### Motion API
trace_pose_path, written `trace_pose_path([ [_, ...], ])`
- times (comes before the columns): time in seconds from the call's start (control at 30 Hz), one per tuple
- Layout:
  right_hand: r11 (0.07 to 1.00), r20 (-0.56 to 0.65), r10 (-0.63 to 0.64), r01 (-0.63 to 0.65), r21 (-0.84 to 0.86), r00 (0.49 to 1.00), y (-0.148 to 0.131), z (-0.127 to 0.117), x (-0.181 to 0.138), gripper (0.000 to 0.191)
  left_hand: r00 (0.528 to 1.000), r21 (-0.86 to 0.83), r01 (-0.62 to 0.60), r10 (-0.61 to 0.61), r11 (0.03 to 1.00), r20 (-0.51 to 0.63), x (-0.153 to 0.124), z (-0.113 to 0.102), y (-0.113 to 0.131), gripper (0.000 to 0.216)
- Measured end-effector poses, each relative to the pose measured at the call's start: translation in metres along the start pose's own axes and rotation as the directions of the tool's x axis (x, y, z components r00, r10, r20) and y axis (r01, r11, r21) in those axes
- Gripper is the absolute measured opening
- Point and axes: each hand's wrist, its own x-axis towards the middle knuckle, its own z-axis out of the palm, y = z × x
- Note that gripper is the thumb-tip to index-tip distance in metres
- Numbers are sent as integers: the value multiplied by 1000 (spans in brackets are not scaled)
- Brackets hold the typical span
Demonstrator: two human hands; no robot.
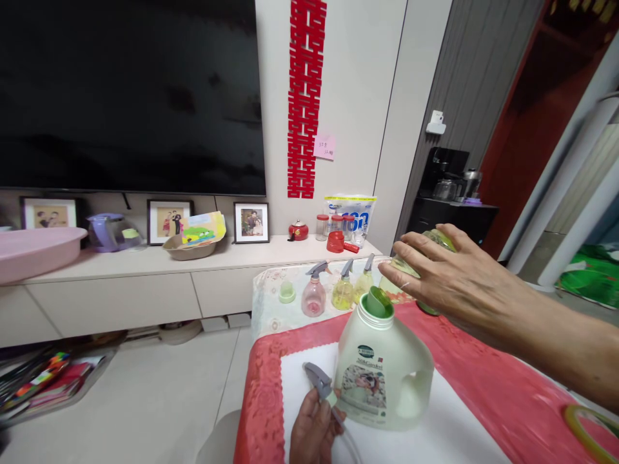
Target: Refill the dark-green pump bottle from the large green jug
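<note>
My left hand, near the bottom edge, pinches a grey trigger spray head with a clear dip tube hanging below it. Beside it, a large pale green detergent jug stands upright and uncapped, a green pouring spout showing in its mouth. Above and right of the jug, my right hand is curled over a see-through green bottle, mostly hidden behind the fingers. Behind the jug stand a pink spray bottle, a yellow spray bottle and another yellow one. A light green cap lies left of them.
White paper lies under the jug on a red tablecloth. A roll of tape rests at the right edge. The low cabinet behind carries photo frames, a pink basin, red-lidded jars and a white-blue bag.
</note>
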Motion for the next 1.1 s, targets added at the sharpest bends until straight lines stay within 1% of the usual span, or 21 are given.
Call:
trace_pose_path([
  [0.1, 1000, -30, 2, -2, 3, 1000, -1, -5, 2, 46, 1000, 2, -1, 1, 1000, 5, 1, -1, -1, 53],
  [0.2, 1000, -82, 6, -7, 0, 997, -3, -7, 3, 49, 1000, 2, -5, 5, 1000, 13, 1, -1, -1, 51],
  [0.3, 1000, -127, 3, -6, -24, 992, -4, -7, 2, 44, 1000, 7, -13, 13, 1000, 11, 0, 0, -1, 52],
  [0.4, 998, -168, -26, 17, -53, 986, -7, -6, -1, 41, 1000, 10, -8, 8, 1000, 4, 1, -1, -3, 54],
  [0.47, 999, -166, -23, 16, -45, 986, -10, -4, -3, 41, 1000, 11, -7, 7, 1000, 3, 2, -3, -4, 55],
  [0.53, 1000, -131, 12, -15, -21, 991, -10, 2, -6, 41, 1000, 5, -9, 9, 1000, 0, 3, -4, -4, 56],
  [0.6, 998, -95, 70, -70, 4, 993, -8, 10, -13, 47, 1000, 0, 12, -12, 1000, 12, 2, -3, -2, 56],
  [0.7, 984, -95, 174, -168, 63, 980, -2, 21, -31, 55, 999, -8, 48, -48, 999, 17, -3, 2, 6, 57],
  [0.77, 954, -97, 265, -246, 171, 959, 0, 24, -51, 52, 999, -36, 33, -33, 999, -17, -8, 8, 12, 57],
  [0.8, 923, -81, 319, -290, 254, 944, -2, 24, -63, 53, 999, -59, 28, -30, 998, -36, -10, 11, 15, 56],
  [0.87, 810, -15, 403, -349, 472, 915, -15, 23, -93, 66, 998, -116, 14, -22, 993, -67, -13, 16, 21, 58],
  [0.93, 689, 100, 434, -401, 603, 896, -41, 22, -125, 72, 995, -154, 13, -29, 988, -100, -15, 20, 28, 59],
  [0.97, 634, 111, 428, -386, 670, 897, -60, 23, -141, 74, 993, -162, 9, -29, 987, -119, -15, 22, 32, 55],
  [1.03, 544, 185, 370, -373, 752, 911, -103, 26, -169, 76, 987, -190, -2, -28, 982, -158, -17, 25, 40, 43],
  [1.07, 501, 247, 336, -394, 771, 909, -126, 28, -179, 76, 984, -197, -5, -30, 980, -175, -18, 27, 44, 35],
  [1.1, 438, 320, 311, -434, 788, 895, -149, 30, -187, 78, 981, -201, -21, -19, 979, -192, -20, 30, 49, 29],
])
